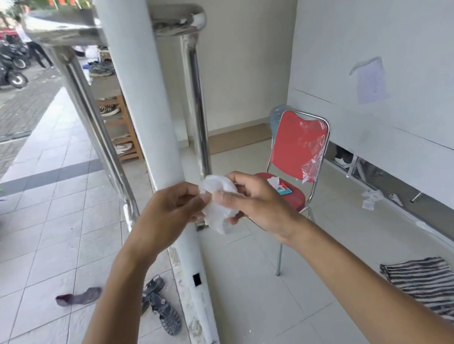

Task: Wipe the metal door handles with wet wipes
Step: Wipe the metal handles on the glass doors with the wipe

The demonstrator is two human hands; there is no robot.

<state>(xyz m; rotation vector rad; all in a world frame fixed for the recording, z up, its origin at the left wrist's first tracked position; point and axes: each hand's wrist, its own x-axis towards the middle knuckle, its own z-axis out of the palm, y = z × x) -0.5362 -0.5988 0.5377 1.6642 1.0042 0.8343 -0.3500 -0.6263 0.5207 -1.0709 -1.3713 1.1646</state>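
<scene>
1. Up close, both hands meet in front of the white door edge (154, 123): the left hand (165, 216) and right hand (255, 199) each pinch the wipe (218, 201), fingers closed on the crumpled white sheet held between them.
2. Part of the wipe is hidden behind the right thumb and the left fingertips, so its full shape cannot be made out.
3. Two metal handles flank the door edge: the left handle (91, 125) runs down on the outdoor side, and the right handle (196, 104) stands on the indoor side, its lower end hidden behind the wipe and hands.
4. Neither hand touches a handle; the wipe is just in front of the right handle's lower part.
5. The tops of both handles are blurred and partly cut by the door edge.
6. A red chair (297, 146) stands behind the right hand; a small packet (280, 188) lies on its seat, its printing too small to read.
7. A paper (369, 83) on the wall carries writing too faint to read.
8. Sandals (162, 305) lie on the tiles beside the door's foot.
</scene>
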